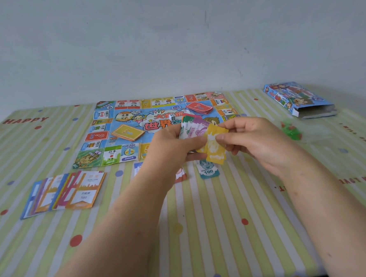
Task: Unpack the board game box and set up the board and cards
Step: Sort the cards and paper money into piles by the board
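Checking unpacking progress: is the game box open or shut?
Open. The game box lies flat at far right, its near end gaping onto a pale interior.

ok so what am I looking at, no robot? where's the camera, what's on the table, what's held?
No robot: one picture from a wide-angle camera worn on a person's head, looking down at their bare hands. The left hand holds a fan of play-money notes; the right hand pinches the yellow note at its front. On the striped tablecloth lies the unfolded game board, carrying a red card deck, a yellow card deck and a die. Nearer lie fanned property cards and a 100 note. The open game box lies far right.
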A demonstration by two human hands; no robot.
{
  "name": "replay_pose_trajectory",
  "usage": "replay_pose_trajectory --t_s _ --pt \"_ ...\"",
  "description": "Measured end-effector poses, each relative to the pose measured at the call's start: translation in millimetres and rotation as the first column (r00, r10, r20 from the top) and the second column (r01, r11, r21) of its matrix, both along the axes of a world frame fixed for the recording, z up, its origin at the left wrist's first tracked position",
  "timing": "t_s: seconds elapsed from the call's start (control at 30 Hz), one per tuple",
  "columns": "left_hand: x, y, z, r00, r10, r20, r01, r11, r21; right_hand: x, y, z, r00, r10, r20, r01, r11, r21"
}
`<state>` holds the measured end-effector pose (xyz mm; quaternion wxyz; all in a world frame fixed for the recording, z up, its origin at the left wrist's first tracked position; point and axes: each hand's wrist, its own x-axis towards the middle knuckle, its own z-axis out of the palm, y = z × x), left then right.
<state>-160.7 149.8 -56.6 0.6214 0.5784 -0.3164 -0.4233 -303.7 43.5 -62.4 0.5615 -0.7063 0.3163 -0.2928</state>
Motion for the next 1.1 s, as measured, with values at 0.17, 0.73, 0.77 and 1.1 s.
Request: replay_pose_trajectory --t_s 0.17,0.73,0.77,1.1 --pt "1 -1 0 0.999 0.038 -0.009 -0.038 0.999 -0.002 -1 -2 -3 0.999 -0.040 -0.016 0.040 0.999 0.000" --pt "-7 6 6 0.995 0.031 0.099 -0.031 1.000 -0.003 -8 12 -1 0.997 -0.024 0.071 0.022 0.999 0.029" --pt "-7 5 5 0.992 0.036 0.119 -0.035 0.999 -0.004 -8 13 -1 0.998 -0.019 0.061 0.018 1.000 0.017" --pt "-37 5 6 0.990 0.016 0.144 -0.023 0.999 0.048 -43 26 -11 0.981 -0.160 -0.109 0.140 0.975 -0.174"
